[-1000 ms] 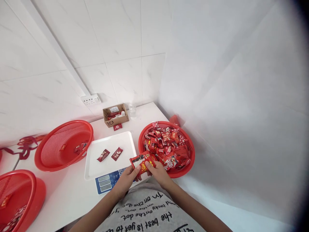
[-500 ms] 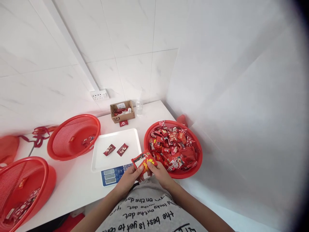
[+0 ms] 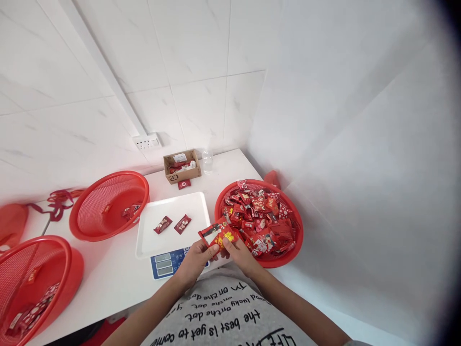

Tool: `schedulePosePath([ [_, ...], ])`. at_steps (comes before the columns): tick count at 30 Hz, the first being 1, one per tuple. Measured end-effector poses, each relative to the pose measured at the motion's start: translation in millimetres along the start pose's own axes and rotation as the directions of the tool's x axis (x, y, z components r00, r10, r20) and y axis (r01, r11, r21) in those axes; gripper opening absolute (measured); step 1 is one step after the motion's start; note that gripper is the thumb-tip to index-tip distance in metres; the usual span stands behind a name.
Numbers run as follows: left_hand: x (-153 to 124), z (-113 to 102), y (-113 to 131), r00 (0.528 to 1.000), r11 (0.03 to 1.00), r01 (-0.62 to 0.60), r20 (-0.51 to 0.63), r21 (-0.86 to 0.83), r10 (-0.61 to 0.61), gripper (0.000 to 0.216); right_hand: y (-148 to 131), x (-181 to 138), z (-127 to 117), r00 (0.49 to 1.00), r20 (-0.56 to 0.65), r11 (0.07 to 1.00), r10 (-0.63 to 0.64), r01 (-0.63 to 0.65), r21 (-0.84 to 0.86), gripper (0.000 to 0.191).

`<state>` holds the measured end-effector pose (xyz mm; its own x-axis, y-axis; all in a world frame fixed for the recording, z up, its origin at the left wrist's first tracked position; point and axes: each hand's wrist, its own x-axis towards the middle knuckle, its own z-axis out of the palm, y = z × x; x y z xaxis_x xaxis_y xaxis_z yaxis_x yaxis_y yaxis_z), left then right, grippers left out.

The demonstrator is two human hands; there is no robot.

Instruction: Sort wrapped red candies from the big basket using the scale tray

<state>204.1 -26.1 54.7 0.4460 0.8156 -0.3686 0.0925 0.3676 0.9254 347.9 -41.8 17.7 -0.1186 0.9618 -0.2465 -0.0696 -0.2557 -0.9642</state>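
Observation:
Both hands hold one red packet with yellow print [image 3: 218, 235] just above the table's near edge. My left hand [image 3: 196, 261] pinches its lower left side, and my right hand [image 3: 240, 254] grips its right side. The packet hangs between a white scale tray [image 3: 173, 239] and a red basket [image 3: 293, 230] heaped with several red sweets. Two red wrapped sweets [image 3: 172, 224] lie on the scale tray. The scale's blue display panel [image 3: 163, 264] is beside my left hand.
A second red basket [image 3: 108, 185] with a few sweets stands left of the scale, and a third red basket [image 3: 36, 250] sits at the near left. A small cardboard box [image 3: 182, 166] and a clear cup [image 3: 207, 158] stand at the back wall. Red ribbons [image 3: 57, 199] lie far left.
The view has swung left, bringing more of the left baskets into sight. The packet has lifted slightly and tilted in my hands; both hands keep their hold.

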Motion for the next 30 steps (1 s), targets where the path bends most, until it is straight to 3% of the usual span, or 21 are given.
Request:
schedulePosePath([
  [4, -4.5, -3.9, -2.9, 0.999, 0.997, 0.031, 0.039, 0.066, -0.034, 0.038, -1.1, 0.5, 4.8, 1.000, 0.017, 1.000, 0.007, -0.007, -0.007, 0.046],
  [8, -7.0, -9.2, -8.9, 0.993, 0.983, 0.112, -0.049, 0.148, -0.105, 0.051, 1.0, 0.2, 9.3, 0.998, 0.047, 1.000, 0.029, -0.029, -0.001, 0.040],
  [14, -5.2, -15.8, -10.8, 0.973, 0.975, 0.203, -0.125, 0.085, -0.192, 0.051, 2.8, 1.7, 12.6, 0.991, 0.092, 0.995, 0.094, -0.090, -0.041, 0.035],
  [17, -3.0, -18.8, -7.6, 0.980, 0.985, 0.166, -0.117, 0.041, -0.160, 0.046, 2.1, -0.9, 9.3, 0.984, 0.155, 0.993, 0.086, -0.071, -0.096, 0.030],
  [22, 2.2, -17.2, -2.5, 0.986, 0.986, 0.167, 0.013, -0.015, -0.167, 0.038, 4.9, -6.8, 4.1, 0.970, 0.230, 0.993, 0.074, -0.049, -0.112, 0.029],
  [28, 3.3, -8.4, 0.1, 0.992, 1.000, 0.026, -0.125, -0.004, -0.027, 0.036, 2.8, -7.3, 3.0, 0.956, 0.291, 0.998, 0.027, -0.011, -0.055, 0.034],
  [30, 1.6, -5.8, -0.2, 0.993, 1.000, 0.011, -0.120, -0.023, -0.014, 0.036, 2.6, -8.1, 3.7, 0.968, 0.250, 0.999, 0.023, -0.013, -0.041, 0.031],
])
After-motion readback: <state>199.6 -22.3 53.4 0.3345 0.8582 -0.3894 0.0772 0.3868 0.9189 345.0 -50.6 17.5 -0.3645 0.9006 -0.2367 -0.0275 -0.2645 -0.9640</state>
